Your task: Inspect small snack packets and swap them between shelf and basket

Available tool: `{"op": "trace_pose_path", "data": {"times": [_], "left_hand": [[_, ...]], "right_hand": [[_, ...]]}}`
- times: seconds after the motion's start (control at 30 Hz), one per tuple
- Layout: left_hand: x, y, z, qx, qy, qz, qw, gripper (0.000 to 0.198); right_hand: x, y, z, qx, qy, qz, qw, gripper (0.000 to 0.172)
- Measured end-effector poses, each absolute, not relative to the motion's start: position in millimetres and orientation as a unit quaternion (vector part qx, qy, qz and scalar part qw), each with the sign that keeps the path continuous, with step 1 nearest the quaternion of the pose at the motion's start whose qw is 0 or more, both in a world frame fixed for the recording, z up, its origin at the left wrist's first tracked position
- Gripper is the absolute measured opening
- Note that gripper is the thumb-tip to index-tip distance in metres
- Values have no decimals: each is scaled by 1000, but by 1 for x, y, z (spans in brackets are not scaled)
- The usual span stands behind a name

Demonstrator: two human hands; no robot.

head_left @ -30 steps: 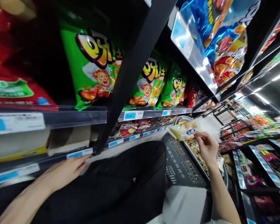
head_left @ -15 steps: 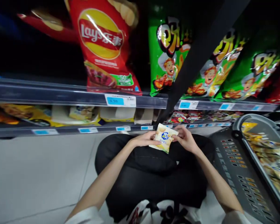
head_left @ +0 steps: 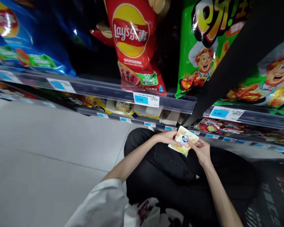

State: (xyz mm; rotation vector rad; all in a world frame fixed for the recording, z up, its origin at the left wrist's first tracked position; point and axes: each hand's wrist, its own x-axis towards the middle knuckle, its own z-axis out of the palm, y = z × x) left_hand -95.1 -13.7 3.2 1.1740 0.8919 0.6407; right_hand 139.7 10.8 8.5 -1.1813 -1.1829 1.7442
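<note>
A small cream-coloured snack packet (head_left: 185,139) with a blue logo is held between both hands above the dark trousers. My left hand (head_left: 168,138) grips its left side, the thumb lying across the front. On the right side, my right hand (head_left: 201,149) pinches the packet with thumb and fingers. The packet is tilted, its printed face up towards the camera.
A shelf edge (head_left: 109,88) with price tags runs across. On it stand a red chip bag (head_left: 132,37), green bags (head_left: 203,56) and blue bags (head_left: 30,47). Below are open cartons (head_left: 148,111). A grey basket (head_left: 272,189) stands at the lower right.
The view has swung left, so shelf, hands and packet appear further right, and blue bags have come into view. My right thumb now lies over the packet's front. The basket is mostly out of frame.
</note>
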Motion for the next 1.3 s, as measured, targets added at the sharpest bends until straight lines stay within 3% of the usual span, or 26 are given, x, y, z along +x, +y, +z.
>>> {"op": "trace_pose_path", "data": {"times": [0.13,0.43,0.7,0.93,1.3], "left_hand": [[-96,-12,-3,522,396,284,700,69],[-99,-22,1,452,420,331,714,70],[-97,-22,-6,479,425,264,722,74],[-101,-24,-10,543,403,217,704,68],[-103,-27,-2,546,393,172,720,77]], "right_hand": [[138,9,6,-474,-452,658,373,37],[134,5,9,-429,-472,687,348,43],[135,6,-4,-448,-480,660,366,36],[130,4,3,-423,-448,718,324,48],[130,-1,-4,-441,-480,671,353,41]]}}
